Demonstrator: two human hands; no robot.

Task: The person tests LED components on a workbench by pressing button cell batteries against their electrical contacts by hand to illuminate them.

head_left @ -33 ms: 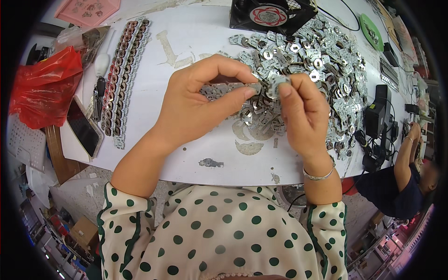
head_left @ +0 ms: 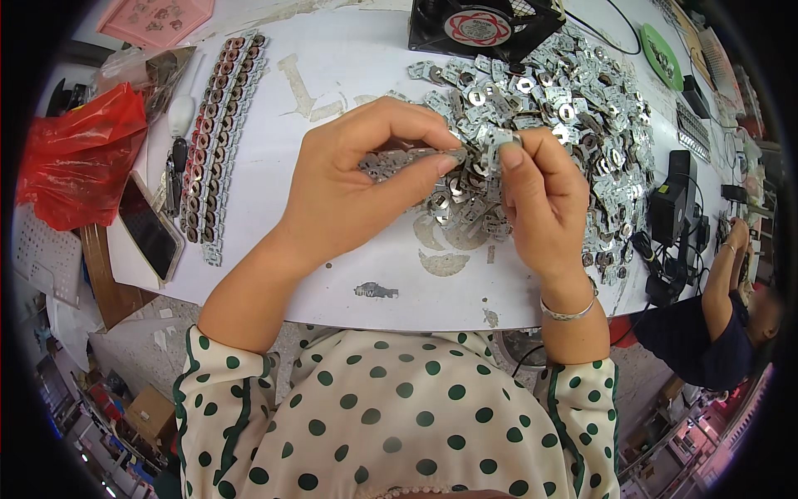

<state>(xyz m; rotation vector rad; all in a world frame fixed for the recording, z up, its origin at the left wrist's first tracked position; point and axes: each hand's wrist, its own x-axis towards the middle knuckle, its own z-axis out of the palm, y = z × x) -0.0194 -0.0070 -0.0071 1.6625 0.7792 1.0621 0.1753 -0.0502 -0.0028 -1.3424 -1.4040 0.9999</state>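
Note:
My left hand [head_left: 349, 175] is closed around a row of small silvery metal pieces [head_left: 399, 158], its thumb and index finger pinching the right end. Most of that row sits inside the curl of the fingers. Close beside it, my right hand [head_left: 544, 195] pinches one small metal plate [head_left: 497, 148] between thumb and forefinger. The plate is near the row's end; whether they touch I cannot tell. Behind and to the right of both hands spreads a big heap of similar metal plates [head_left: 611, 150], many with round dark or shiny discs.
A black fan [head_left: 482, 29] stands behind the heap. At left lie lined-up rows of the pieces [head_left: 224, 141], a screwdriver [head_left: 177, 166], a phone [head_left: 152, 229] and a red plastic bag [head_left: 83, 158]. Right: a green dish [head_left: 661, 56], black adapter [head_left: 669, 208], and another person [head_left: 715, 324].
The plate in my right hand has tilted more upright, and the right fingers have shifted slightly. My left hand looks almost unmoved.

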